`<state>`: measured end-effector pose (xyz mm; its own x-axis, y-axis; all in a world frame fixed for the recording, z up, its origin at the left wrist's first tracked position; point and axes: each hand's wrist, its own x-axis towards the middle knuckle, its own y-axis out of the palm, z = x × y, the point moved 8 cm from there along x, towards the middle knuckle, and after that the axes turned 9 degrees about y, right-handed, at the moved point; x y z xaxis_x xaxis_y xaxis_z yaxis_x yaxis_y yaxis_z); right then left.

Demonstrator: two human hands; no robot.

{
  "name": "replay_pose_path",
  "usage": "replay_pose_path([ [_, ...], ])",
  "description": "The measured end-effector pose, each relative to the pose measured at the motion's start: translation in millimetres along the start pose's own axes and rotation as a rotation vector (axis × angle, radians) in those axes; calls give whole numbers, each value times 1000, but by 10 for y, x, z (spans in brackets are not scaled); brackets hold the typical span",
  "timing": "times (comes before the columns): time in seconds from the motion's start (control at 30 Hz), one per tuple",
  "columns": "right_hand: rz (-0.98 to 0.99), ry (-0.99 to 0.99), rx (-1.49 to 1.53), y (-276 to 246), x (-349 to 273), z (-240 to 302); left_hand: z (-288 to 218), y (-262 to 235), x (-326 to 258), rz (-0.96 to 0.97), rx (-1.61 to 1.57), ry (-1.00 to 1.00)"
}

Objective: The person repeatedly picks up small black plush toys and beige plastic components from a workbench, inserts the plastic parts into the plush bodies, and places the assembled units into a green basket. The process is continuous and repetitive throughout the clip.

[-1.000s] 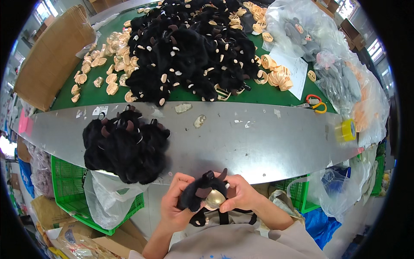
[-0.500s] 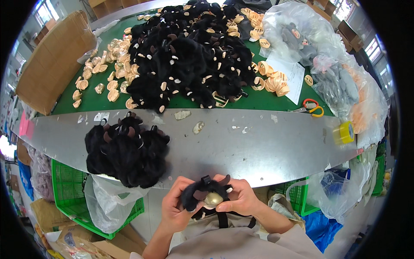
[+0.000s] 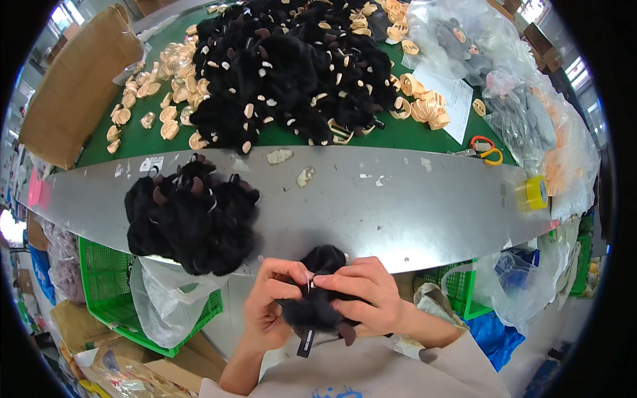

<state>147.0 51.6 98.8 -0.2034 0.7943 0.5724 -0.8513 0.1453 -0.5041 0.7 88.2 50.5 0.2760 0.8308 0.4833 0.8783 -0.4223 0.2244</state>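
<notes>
Close to my body, in front of the table's near edge, I hold a black plush piece [image 3: 310,314] with a brown horn and a small dark tag hanging at its lower side. My left hand [image 3: 267,306] is closed on its left part, thumb and forefinger pinched at the middle. My right hand [image 3: 373,296] grips the right part, its fingertips meeting the left ones over a thin whitish strip or thread. What the fingertips pinch is too small to make out. A heap of similar black plush pieces [image 3: 189,229] with brown horns lies left of my hands on the metal table edge.
A large black plush pile [image 3: 285,86] covers the green tabletop, with beige plastic parts [image 3: 169,128] around it. Orange-handled scissors [image 3: 492,156] and a yellow tape roll [image 3: 536,192] lie right. Bagged grey plush [image 3: 524,119] stands behind them. Green crates [image 3: 99,292] sit below the edge.
The plush piece has been turned over: the horn and tag now point down toward me, and the gold-coloured round part is out of sight. Both hands have shifted their grip to its middle.
</notes>
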Motion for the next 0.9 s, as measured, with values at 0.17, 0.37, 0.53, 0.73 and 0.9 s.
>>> replay_pose_path([
  [0.17,30,2,65,0,-94,6,-164,60,35,27,62,82],
  [0.37,33,188,245,61,10,-107,-121,30,30,49,65,73],
  [0.53,19,94,167,69,-6,10,-129,-58,-62,6,81,105],
  [0.73,75,145,220,106,4,-68,-89,-26,-25,31,42,26],
  [0.9,121,122,287,143,-37,8,-110,-40,-97,78,-5,-1],
])
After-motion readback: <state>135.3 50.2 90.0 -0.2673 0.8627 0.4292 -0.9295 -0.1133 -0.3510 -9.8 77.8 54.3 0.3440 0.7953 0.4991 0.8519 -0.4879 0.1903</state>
